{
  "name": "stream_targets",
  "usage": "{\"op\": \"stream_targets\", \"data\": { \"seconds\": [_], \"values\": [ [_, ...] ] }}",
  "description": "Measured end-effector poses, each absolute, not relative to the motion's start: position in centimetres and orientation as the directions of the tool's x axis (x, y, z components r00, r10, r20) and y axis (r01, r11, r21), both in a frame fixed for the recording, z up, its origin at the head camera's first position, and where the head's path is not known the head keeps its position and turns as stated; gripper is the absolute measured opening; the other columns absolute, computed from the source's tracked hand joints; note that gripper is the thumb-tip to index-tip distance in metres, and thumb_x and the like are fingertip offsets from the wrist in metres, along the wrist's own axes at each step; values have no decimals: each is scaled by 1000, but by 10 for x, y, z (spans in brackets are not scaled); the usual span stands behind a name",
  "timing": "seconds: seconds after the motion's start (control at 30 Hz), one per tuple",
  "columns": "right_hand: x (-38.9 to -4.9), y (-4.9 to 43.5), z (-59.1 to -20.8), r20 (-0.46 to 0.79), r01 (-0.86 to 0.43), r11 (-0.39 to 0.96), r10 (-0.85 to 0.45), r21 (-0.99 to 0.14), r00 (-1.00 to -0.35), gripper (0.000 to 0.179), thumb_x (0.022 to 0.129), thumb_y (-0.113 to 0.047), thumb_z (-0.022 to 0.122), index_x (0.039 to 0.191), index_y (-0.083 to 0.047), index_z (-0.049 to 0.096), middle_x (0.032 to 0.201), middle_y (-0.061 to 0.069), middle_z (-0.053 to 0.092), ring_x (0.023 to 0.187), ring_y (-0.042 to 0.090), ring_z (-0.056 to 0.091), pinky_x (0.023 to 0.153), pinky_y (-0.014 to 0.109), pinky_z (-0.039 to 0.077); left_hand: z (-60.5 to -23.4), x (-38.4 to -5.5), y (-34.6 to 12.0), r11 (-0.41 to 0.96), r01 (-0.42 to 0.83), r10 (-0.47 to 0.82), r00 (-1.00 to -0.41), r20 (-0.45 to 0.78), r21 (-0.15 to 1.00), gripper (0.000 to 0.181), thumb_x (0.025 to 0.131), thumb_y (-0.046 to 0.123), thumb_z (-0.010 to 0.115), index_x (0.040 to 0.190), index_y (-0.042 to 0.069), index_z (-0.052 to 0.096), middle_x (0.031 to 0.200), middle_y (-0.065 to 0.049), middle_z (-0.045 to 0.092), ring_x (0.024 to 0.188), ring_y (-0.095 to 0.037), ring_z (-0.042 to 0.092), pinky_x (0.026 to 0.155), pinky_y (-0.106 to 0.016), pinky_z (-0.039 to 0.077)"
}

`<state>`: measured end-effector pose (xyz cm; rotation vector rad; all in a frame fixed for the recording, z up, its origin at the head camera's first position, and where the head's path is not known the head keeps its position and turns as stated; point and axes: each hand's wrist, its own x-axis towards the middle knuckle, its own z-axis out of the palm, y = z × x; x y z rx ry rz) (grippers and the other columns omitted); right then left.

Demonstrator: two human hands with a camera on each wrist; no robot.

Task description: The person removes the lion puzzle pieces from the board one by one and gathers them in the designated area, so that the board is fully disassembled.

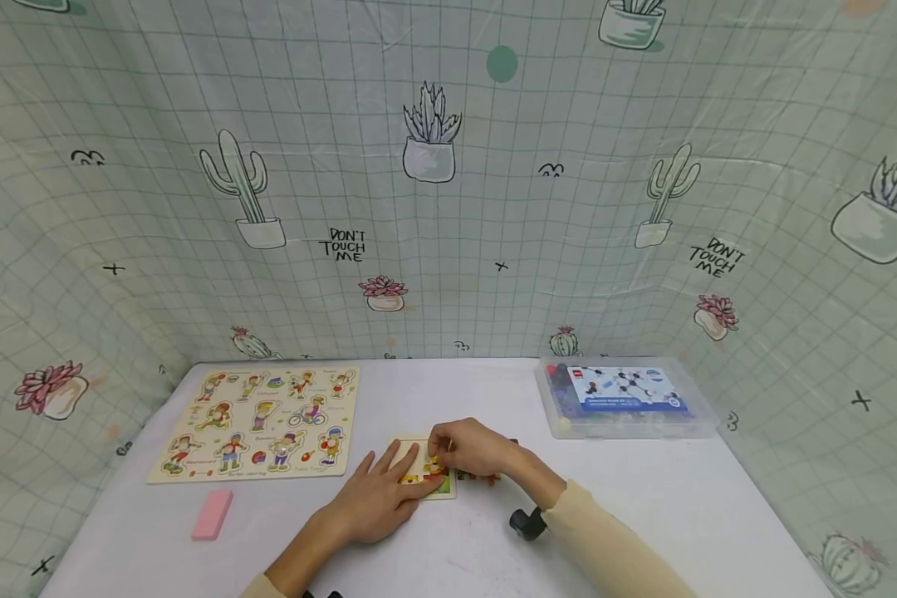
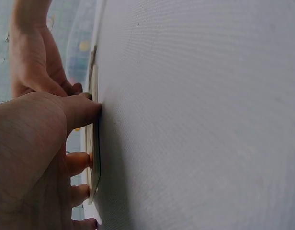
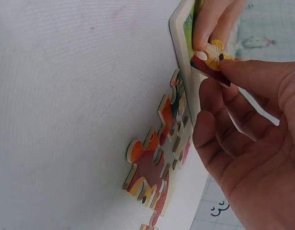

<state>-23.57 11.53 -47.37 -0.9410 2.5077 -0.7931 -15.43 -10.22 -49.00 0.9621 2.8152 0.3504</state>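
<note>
Puzzle board [image 3: 181, 45] lies flat on the white table [image 1: 605, 486], in the middle of the near part, and both hands are working over it. The left hand [image 1: 377, 502] rests on this board with the fingers extended and spread apart; they press on its surface and do not grasp anything. The thumb of this hand lies across the lower part of the board, where some green and yellow picture is visible.

The right hand [image 1: 467, 448] pinches a puzzle piece [image 3: 215, 56] by the thumb and a bent finger, and the other fingers are curled loosely below. This piece shows a yellow animal face with whiskers and a dark nose, and a red strip along one side. It is at the right part of the board, near the left hand; I cannot tell if it sits already in the board or is held a little above.

Loose pieces [image 3: 150, 165], with red, orange and yellow parts, lie on the table just beside the right edge of the board.

Farther to the left there is a large picture board [image 1: 242, 423] with sport figures, and a pink block [image 1: 213, 515] lies before it. At the far right stands a clear plastic box [image 1: 605, 425] with a blue and white label.
</note>
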Motion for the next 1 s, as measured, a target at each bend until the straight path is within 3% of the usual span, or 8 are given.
{"op": "stream_targets", "data": {
  "seconds": [0.57, 0.77, 1.0],
  "values": [
    [-235, 123, -469, -84, -495, 611, -677, -618, -731, 13, 96, -5, 63, 96, -17, 67, 86, -9, 65, 71, 4, 57, 66, 22, 50, -489, -154, -102, 766, 583, 620, -781, -74, 270, 42, 106, 33, 48, 148, 42, 50, 162, -14, 32, 151, -43, 21, 111, -68, 28],
    [-235, 143, -460, -60, -480, 612, -654, -628, -754, 14, 95, -4, 62, 96, -17, 68, 86, -8, 64, 65, 6, 56, 58, 24, 48, -489, -153, -102, 765, 576, 618, -782, -77, 289, 43, 106, 33, 47, 148, 42, 49, 163, -15, 31, 151, -43, 20, 112, -68, 27],
    [-237, 175, -453, -93, -431, 651, -610, -625, -787, 12, 94, -5, 63, 95, -16, 68, 85, -8, 64, 72, 8, 56, 63, 25, 48, -489, -154, -103, 766, 574, 615, -785, -70, 290, 43, 106, 32, 49, 148, 42, 49, 163, -15, 31, 151, -43, 20, 112, -68, 27]
  ]
}}
